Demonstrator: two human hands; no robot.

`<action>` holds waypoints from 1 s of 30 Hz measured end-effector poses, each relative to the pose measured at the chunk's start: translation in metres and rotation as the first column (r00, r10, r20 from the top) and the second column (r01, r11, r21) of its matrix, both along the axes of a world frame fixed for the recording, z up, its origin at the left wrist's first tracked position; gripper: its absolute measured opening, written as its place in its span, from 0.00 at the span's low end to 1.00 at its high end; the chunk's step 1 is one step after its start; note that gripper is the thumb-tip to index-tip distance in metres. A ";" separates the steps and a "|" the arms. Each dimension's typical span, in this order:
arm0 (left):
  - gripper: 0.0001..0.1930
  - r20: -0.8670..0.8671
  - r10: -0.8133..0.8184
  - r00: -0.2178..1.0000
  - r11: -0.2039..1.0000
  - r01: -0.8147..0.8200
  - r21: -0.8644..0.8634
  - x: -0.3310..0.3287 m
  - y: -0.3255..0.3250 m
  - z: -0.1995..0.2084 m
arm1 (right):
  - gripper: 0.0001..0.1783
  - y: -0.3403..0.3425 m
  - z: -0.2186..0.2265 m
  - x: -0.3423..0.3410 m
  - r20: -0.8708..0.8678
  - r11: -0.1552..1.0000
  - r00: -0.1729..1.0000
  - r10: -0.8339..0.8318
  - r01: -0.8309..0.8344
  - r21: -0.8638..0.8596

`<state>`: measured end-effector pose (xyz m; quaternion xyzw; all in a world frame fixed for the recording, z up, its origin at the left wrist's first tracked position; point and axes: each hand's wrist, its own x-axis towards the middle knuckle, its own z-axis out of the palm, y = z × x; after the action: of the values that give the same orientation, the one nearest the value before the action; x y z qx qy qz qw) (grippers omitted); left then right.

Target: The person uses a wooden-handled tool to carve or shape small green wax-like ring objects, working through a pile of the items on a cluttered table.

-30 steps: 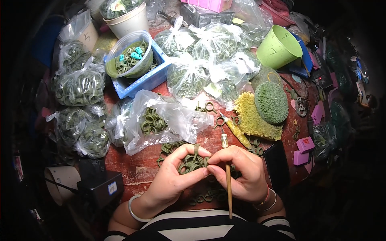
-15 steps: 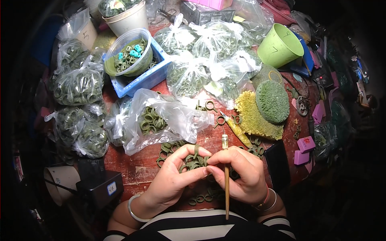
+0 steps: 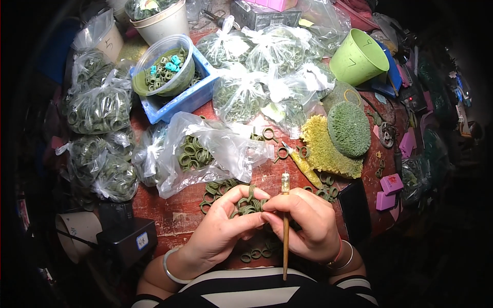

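Tool (image 3: 286, 241) swung left, red tabletop (image 3: 177, 208), dark room (image 3: 452, 241)

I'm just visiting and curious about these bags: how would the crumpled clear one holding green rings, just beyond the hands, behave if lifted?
The clear bag would probably flop, as its thin plastic lies in loose folds. The green rings inside might shift or slide, since they look loosely heaped. It may sag leftward, where the visible rings bunch.
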<state>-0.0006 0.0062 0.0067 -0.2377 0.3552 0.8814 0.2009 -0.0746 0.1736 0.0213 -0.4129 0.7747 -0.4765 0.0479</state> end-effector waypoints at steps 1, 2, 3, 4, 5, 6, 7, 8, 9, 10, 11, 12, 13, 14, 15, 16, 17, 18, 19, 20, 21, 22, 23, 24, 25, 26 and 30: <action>0.16 0.000 0.000 1.000 1.000 0.000 0.000 0.000 0.000 -0.001 | 0.12 0.000 -0.003 0.000 -0.026 1.000 1.000 -0.005 0.005 -0.015; 0.16 -0.001 -0.002 1.000 1.000 0.002 0.021 0.001 -0.001 -0.002 | 0.13 0.000 -0.004 0.000 -0.051 1.000 0.999 -0.011 0.009 -0.029; 0.16 -0.002 -0.003 1.000 0.999 0.003 0.042 0.001 -0.001 -0.002 | 0.13 0.000 -0.004 0.000 -0.051 1.000 0.999 -0.011 0.010 -0.029; 0.16 -0.001 -0.002 1.000 0.999 0.002 0.042 0.001 -0.001 -0.002 | 0.13 0.000 -0.004 0.000 -0.059 1.000 0.998 -0.007 0.006 -0.023; 0.16 0.004 0.000 1.000 0.999 0.000 0.042 0.001 -0.001 -0.002 | 0.13 0.000 -0.004 0.000 -0.067 1.000 0.998 -0.003 0.001 -0.017; 0.16 0.008 0.003 1.000 0.999 -0.003 0.041 0.001 -0.001 -0.002 | 0.13 0.000 -0.004 0.000 -0.066 1.000 0.998 -0.002 0.001 -0.017; 0.16 0.009 0.003 1.000 0.999 -0.003 0.042 0.001 -0.001 -0.003 | 0.13 0.000 -0.002 0.001 -0.064 1.000 0.998 0.003 -0.003 -0.007; 0.16 0.010 0.002 1.000 0.999 -0.002 0.047 0.002 -0.001 -0.003 | 0.12 0.000 -0.001 0.001 -0.063 1.000 0.998 0.007 -0.007 0.003; 0.16 0.011 0.001 1.000 0.999 -0.002 0.053 0.002 -0.001 -0.003 | 0.12 0.001 -0.001 0.001 -0.062 1.000 0.998 0.007 -0.006 0.004; 0.16 0.012 0.001 1.000 0.999 -0.002 0.053 0.002 -0.001 -0.004 | 0.12 0.000 -0.001 0.001 -0.064 1.000 0.998 0.011 -0.010 0.011; 0.16 0.013 0.002 1.000 0.998 -0.003 0.065 0.002 -0.001 -0.004 | 0.12 0.000 -0.001 0.001 -0.065 1.000 0.998 0.015 -0.014 0.019; 0.16 0.013 0.002 1.000 0.997 -0.003 0.077 0.002 -0.002 -0.004 | 0.12 0.000 -0.002 0.001 -0.064 1.000 0.998 0.015 -0.014 0.019; 0.16 0.014 0.002 1.000 0.997 -0.003 0.077 0.001 -0.001 -0.003 | 0.13 0.001 -0.003 0.001 -0.078 1.000 0.997 0.021 -0.019 0.021; 0.16 0.021 0.009 1.000 0.996 -0.011 0.090 0.001 -0.001 -0.003 | 0.13 0.001 -0.004 0.000 -0.093 0.999 0.995 0.026 -0.024 0.022; 0.16 0.028 0.016 0.999 0.995 -0.019 0.102 0.001 -0.001 -0.003 | 0.13 0.002 -0.004 0.000 -0.092 0.999 0.995 0.026 -0.024 0.022; 0.16 0.029 0.016 0.999 0.995 -0.019 0.102 0.001 -0.001 -0.003 | 0.13 0.002 -0.004 0.001 -0.098 0.999 0.995 0.031 -0.028 0.031; 0.16 0.026 0.017 1.000 0.994 -0.020 0.107 0.002 -0.002 -0.003 | 0.13 0.002 -0.004 0.001 -0.104 0.999 0.994 0.036 -0.032 0.040; 0.17 0.023 0.018 1.000 0.993 -0.020 0.113 0.002 -0.002 -0.003 | 0.13 0.001 -0.003 0.001 -0.104 0.999 0.994 0.037 -0.033 0.039; 0.17 0.023 0.018 1.000 0.993 -0.020 0.113 0.002 -0.002 -0.003 | 0.13 0.001 -0.004 0.001 -0.116 0.998 0.992 0.040 -0.035 0.042; 0.17 0.025 0.024 0.999 0.993 -0.027 0.117 0.002 -0.001 -0.002 | 0.14 0.001 -0.003 0.002 -0.128 0.998 0.991 0.043 -0.037 0.045; 0.17 0.027 0.030 0.999 0.992 -0.033 0.121 0.003 -0.001 -0.002 | 0.14 0.002 -0.003 0.002 -0.129 0.998 0.991 0.043 -0.038 0.044; 0.17 0.030 0.028 0.999 0.992 -0.032 0.122 0.002 -0.001 -0.003 | 0.15 0.002 -0.004 0.002 -0.137 0.998 0.989 0.048 -0.040 0.056; 0.17 0.032 0.029 0.999 0.990 -0.033 0.134 0.001 -0.001 -0.005 | 0.15 0.002 -0.006 0.002 -0.146 0.997 0.988 0.053 -0.043 0.066; 0.17 0.034 0.030 0.999 0.989 -0.034 0.147 0.001 -0.001 -0.006 | 0.15 0.002 -0.007 0.002 -0.143 0.997 0.988 0.052 -0.042 0.068; 0.17 0.033 0.030 0.999 0.989 -0.034 0.146 0.001 -0.001 -0.005 | 0.15 0.003 -0.007 0.002 -0.153 0.996 0.987 0.057 -0.047 0.072; 0.17 0.041 0.032 0.999 0.989 -0.038 0.142 0.002 -0.001 -0.005 | 0.16 0.003 -0.007 0.003 -0.162 0.996 0.985 0.063 -0.051 0.077; 0.18 0.063 0.044 0.997 0.988 -0.053 0.147 0.003 -0.001 -0.004 | 0.16 0.002 -0.004 0.006 -0.190 0.992 0.979 0.069 -0.048 0.113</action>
<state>0.0022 0.0053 0.0022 -0.2567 0.2768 0.9025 0.2072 -0.0688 0.1759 0.0170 -0.4768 0.7877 -0.3901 0.0087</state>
